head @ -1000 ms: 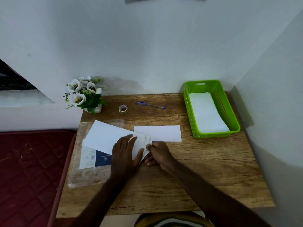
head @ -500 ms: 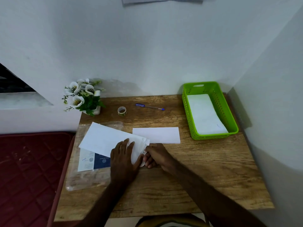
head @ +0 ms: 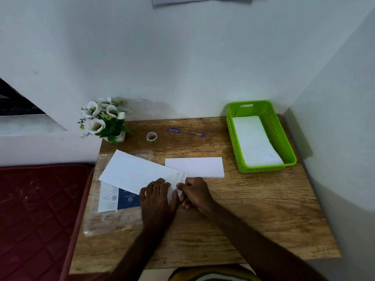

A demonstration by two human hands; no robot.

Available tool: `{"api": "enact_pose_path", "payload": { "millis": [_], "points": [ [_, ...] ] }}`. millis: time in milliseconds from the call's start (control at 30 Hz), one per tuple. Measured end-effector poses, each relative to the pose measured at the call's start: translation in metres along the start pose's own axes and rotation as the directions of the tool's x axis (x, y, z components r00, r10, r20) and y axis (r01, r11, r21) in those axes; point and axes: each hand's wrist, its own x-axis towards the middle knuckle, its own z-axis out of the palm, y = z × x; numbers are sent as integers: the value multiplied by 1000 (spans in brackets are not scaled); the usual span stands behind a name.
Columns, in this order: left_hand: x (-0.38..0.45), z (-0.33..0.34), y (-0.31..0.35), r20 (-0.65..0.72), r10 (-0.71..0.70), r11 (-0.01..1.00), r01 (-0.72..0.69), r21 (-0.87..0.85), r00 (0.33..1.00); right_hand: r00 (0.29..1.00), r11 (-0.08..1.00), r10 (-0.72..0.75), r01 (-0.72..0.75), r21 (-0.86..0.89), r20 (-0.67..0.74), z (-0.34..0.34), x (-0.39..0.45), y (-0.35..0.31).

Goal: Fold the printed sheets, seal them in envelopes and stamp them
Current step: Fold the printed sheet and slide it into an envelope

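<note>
A white envelope [head: 134, 171] lies slanted on the left half of the wooden table [head: 253, 216]. My left hand [head: 157, 199] presses flat on its right end, fingers spread. My right hand [head: 193, 192] pinches the small flap [head: 181, 186] at that same end. A folded white sheet [head: 194, 167] lies flat just beyond my hands. Under the envelope sits a clear plastic bag [head: 109, 220] with a blue-and-white printed card [head: 119, 199]. A small roll of stamps or tape [head: 152, 137] stands near the back of the table.
A green plastic basket [head: 282, 138] holding white envelopes or sheets stands at the back right. A blue pen [head: 186, 132] lies at the back. A pot of white flowers [head: 105, 120] fills the back-left corner. Walls close the back and right; a red mattress [head: 36, 216] lies left.
My right fingers have worked at the envelope's end flap, and the view has shifted slightly. My left hand has stayed pressed on the envelope.
</note>
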Motion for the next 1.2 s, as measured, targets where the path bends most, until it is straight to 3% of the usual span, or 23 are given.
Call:
{"api": "enact_pose_path", "payload": {
  "millis": [333, 433, 567, 700, 833, 1200],
  "points": [
    [3, -2, 10, -27, -58, 998, 58, -10, 998, 1000, 999, -18, 18, -42, -6, -5, -1, -2],
    [6, -2, 10, 2, -66, 998, 66, 5, 998, 975, 977, -102, 61, -205, -196, -2, -1, 2],
    [8, -3, 10, 14, -88, 996, 89, -28, 996, 873, 943, -158, -4, -332, -461, -14, -14, -2],
    [4, -4, 7, 27, -101, 994, 102, -47, 995, 782, 970, -75, -87, -229, -619, -37, -17, 3],
    [-5, -6, 1, 36, -164, 985, 166, -49, 986, 769, 982, 4, -123, -142, -639, -47, -10, 12],
    [-3, -9, -3, 100, -181, 983, 184, -19, 978, 757, 964, 66, -216, -153, -651, -50, 19, -3]
  ]
}}
